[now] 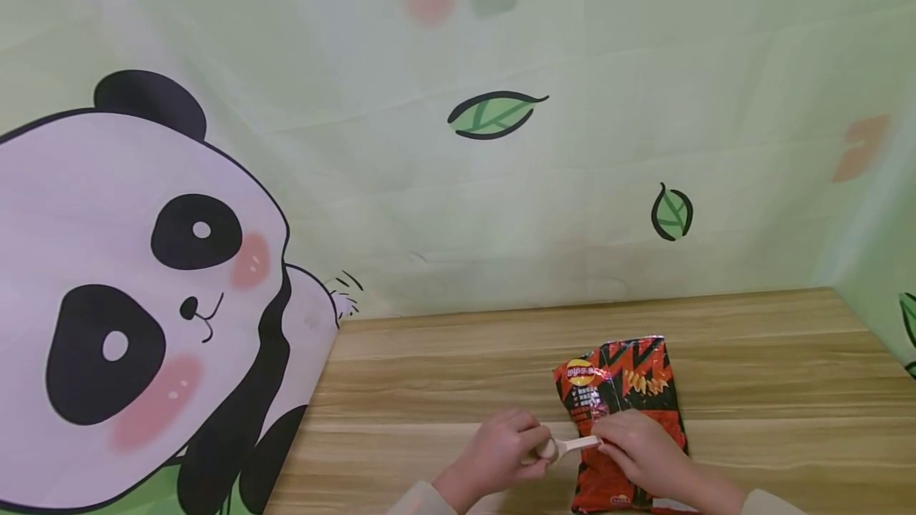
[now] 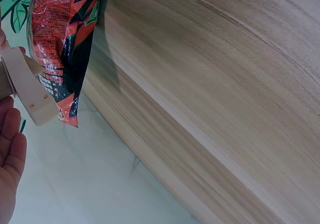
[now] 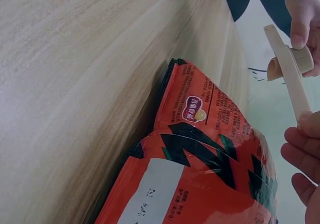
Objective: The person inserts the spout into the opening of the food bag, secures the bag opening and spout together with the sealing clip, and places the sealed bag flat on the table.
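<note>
Between both hands is a cream plastic bag clip (image 1: 576, 444) with a long flat bar and a round, spout-like part. My left hand (image 1: 502, 447) pinches the round part; in the right wrist view its thumb lies on that cylinder. With thumb and fingertips, my right hand (image 1: 642, 451) grips one end of the flat bar (image 3: 290, 79). Beneath the right hand a red and black chip bag (image 1: 647, 400) lies on the wooden table, puffed up in the middle. The right wrist view shows its back, with a white label patch (image 3: 152, 191).
The wooden table (image 1: 429, 372) runs back to a pale green cloth backdrop (image 1: 572, 46). A large panda (image 1: 107, 221) is printed on the cloth at the left, with leaves printed at the back. The cloth also rises along the table's right side.
</note>
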`<state>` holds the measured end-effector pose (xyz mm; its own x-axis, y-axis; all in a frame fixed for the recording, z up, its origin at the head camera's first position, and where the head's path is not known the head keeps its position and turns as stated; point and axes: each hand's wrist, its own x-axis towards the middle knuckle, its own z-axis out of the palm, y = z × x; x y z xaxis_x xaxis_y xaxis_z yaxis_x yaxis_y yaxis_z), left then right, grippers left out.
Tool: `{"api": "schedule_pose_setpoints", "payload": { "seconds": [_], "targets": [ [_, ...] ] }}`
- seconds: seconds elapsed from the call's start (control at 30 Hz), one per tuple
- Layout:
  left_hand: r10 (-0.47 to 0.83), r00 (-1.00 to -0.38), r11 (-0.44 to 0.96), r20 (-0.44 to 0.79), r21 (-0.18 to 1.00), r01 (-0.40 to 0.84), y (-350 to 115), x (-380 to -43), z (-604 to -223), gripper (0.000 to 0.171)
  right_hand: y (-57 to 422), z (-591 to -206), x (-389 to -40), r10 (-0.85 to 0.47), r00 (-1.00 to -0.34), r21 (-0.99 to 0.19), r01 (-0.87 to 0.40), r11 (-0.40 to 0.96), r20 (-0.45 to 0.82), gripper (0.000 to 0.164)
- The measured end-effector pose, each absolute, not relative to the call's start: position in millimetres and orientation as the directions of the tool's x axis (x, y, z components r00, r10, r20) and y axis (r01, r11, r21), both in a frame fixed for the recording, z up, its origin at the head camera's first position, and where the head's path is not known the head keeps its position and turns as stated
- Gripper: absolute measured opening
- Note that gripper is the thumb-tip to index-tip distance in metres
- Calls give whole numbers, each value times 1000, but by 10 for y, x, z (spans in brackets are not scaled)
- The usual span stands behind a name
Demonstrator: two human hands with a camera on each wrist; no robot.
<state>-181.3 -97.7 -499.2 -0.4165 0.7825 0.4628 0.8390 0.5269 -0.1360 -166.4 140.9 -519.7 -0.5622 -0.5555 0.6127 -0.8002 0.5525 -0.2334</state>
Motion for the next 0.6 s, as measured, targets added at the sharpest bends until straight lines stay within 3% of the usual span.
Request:
{"api": "schedule_pose_setpoints", "payload": {
  "seconds": [0.37, 0.6],
  "targets": [
    [803, -361, 477, 475, -150, 866, -962, -1798, -4968, 14, 1408, -5205, -1659, -556, -540, -222, -813, 537, 632, 17],
    [811, -357, 460, 463, -127, 879, -963, -1787, -4975, 12, 1406, -5211, -1659, -564, -549, -228, -810, 540, 617, 16]
  ]
}}
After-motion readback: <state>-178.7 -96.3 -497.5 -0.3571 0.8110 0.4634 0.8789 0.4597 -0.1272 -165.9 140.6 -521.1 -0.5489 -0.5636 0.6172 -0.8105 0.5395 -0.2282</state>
